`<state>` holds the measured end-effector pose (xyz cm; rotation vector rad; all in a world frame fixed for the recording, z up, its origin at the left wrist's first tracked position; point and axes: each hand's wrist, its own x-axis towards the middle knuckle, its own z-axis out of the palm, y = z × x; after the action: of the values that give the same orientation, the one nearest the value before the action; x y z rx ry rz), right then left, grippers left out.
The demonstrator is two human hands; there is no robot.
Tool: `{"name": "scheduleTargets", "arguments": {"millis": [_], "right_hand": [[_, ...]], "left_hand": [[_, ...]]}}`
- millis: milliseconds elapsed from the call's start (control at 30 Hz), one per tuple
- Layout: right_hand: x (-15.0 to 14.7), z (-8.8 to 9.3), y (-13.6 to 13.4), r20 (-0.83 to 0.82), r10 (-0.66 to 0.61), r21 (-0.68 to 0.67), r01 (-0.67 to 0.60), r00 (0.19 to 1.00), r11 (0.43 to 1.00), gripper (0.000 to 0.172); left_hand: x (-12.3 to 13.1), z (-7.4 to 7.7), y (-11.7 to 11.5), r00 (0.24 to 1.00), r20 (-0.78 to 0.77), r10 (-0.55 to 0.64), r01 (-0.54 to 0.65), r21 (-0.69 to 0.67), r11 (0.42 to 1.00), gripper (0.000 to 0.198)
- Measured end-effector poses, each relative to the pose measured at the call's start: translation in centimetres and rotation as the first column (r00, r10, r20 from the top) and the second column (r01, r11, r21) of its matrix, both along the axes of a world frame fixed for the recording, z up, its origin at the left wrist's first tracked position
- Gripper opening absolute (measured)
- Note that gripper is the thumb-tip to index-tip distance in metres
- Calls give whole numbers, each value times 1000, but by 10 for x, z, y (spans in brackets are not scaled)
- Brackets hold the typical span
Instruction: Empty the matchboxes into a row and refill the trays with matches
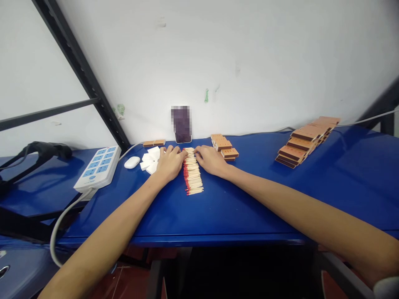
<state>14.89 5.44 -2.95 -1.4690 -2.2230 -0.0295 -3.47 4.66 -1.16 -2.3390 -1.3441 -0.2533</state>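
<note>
A long row of red-tipped matchsticks (192, 172) lies on the blue table (237, 207), running away from me. My left hand (170, 162) rests at the left side of the row's far end, fingers curled against the red tips. My right hand (212, 160) presses on the other side of the same end, fingers bent toward the sticks. Whether either hand pinches any sticks is hidden. Several white inner trays (150, 160) lie just left of my left hand. A small stack of brown matchboxes (225, 148) sits right of my right hand.
A large fanned pile of brown matchboxes (304, 141) lies at the right. A white power strip (98, 167), a white mouse-like object (132, 162) and a dark phone (181, 123) leaning on the wall stand at the back. Two more boxes (154, 143) lie by the wall.
</note>
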Motion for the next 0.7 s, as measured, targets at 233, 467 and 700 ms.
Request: {"name": "scheduleTargets", "arguments": {"millis": [233, 467, 700], "right_hand": [[1, 0, -1, 2, 21, 0, -21, 1000, 1000, 31], [0, 2, -4, 17, 10, 12, -11, 1000, 1000, 27], [-1, 1, -4, 16, 13, 18, -13, 1000, 1000, 28]], "left_hand": [[-3, -1, 2, 999, 41, -36, 37, -20, 999, 35], [-5, -2, 2, 994, 95, -45, 48, -31, 998, 36], [-5, -1, 2, 990, 118, -72, 79, -61, 995, 37]]}}
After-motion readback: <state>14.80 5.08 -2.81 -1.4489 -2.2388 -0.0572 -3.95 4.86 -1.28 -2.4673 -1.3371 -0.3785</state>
